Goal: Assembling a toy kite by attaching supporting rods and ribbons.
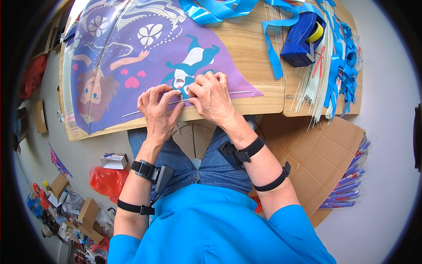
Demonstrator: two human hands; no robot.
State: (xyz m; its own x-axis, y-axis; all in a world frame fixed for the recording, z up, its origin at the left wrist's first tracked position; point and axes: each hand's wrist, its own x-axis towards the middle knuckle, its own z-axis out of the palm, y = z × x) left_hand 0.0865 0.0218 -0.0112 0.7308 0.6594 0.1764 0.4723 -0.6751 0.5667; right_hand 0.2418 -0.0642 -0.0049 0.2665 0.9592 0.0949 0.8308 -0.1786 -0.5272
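Note:
A purple kite sail [154, 66], printed with a cartoon girl and a teal animal, lies over the table with its pointed corner to the right. Along its near edge runs a thin white rod [239, 93]. My left hand [159, 108] is bent over the rod's middle, thumb and forefinger closing around a small pale piece [181, 97]. Close against it, my right hand [212, 97] presses its bunched fingertips to the same spot over the teal animal. What exactly the fingertips pinch is too small to make out.
On the wooden table [246, 57], a blue tape dispenser [303, 39] stands at the right. Beside it lie many thin white rods [317, 83] and blue ribbons [347, 79]. Flat cardboard [303, 154] is at my right; a red plastic bag [107, 180] and small box [114, 161] lie left.

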